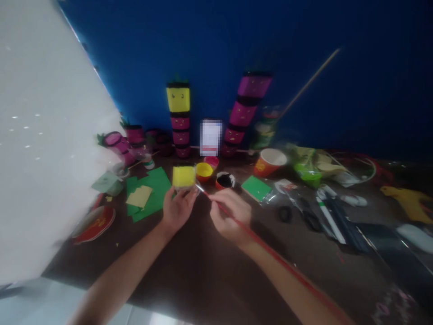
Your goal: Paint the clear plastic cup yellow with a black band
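In the middle of the head view my left hand (179,210) holds up a yellow-painted cup (184,176) from below, with its fingers around the lower edge. My right hand (233,214) pinches a long paintbrush (221,207) with a red handle that runs back over the forearm. The brush tip is close to the cup's right side; whether it touches cannot be made out. Behind the hands stand a small pot of yellow paint (204,170), a cup of dark paint (225,181) and a pink pot (211,161).
Stacked painted cups with faces, one stack topped yellow (178,99) and one purple (244,110), stand by the blue wall. Green sheets (157,185) lie left. Rightward are a red paper cup (260,168), scissors (309,219), markers (333,221) and a yellow glue gun (407,202).
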The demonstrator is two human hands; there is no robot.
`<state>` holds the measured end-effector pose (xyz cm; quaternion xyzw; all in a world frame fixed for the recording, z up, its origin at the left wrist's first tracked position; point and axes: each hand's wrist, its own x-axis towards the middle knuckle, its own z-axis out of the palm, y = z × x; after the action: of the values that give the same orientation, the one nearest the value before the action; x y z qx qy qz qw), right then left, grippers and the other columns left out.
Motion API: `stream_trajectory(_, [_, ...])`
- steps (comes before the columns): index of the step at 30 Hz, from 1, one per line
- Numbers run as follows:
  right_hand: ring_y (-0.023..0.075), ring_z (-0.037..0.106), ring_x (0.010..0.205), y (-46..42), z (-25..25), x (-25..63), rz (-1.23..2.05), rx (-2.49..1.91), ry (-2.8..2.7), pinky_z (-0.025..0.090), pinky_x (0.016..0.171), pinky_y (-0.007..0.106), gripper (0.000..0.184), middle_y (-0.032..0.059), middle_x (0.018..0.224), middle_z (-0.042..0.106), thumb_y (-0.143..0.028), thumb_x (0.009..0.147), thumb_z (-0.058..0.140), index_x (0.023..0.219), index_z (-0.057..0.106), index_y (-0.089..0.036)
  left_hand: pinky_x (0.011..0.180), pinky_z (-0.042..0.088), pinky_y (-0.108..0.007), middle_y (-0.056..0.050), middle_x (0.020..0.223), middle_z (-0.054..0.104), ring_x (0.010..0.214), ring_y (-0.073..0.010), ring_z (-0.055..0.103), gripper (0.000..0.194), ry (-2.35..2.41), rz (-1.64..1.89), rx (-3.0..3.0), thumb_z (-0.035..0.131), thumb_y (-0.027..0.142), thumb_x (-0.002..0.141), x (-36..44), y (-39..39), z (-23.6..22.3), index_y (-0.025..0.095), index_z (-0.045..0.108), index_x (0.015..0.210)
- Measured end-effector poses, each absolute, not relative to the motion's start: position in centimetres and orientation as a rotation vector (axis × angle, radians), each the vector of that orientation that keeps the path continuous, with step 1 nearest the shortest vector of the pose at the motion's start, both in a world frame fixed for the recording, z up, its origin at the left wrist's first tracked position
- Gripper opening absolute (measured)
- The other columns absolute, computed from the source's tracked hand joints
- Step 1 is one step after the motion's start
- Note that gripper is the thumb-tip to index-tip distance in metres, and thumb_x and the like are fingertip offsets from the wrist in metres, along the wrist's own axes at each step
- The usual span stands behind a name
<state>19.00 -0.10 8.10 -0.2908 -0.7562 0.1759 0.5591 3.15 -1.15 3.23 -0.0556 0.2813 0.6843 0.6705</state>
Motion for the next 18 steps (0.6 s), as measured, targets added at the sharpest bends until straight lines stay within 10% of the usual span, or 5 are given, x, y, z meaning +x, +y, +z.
stream_trajectory(18, [0.0138, 0.063, 0.074, 0.62, 7.67, 18.88, 0.313, -0.734, -1.749, 0.053, 0.068, 0.027, 0.02, 0.0039, 0.083, 0.066, -0.007, 0.077, 0.056, 0.09, 0.064, -0.019, 0.074, 0.056, -0.024, -0.016, 0.086, 0.07, 0.079, -0.017, 0.069, 0.035, 0.609, 1.471, -0.058, 0.043, 0.036, 0.085, 3.24, -1.37, 3.17, 0.008, 0.063, 0.086])
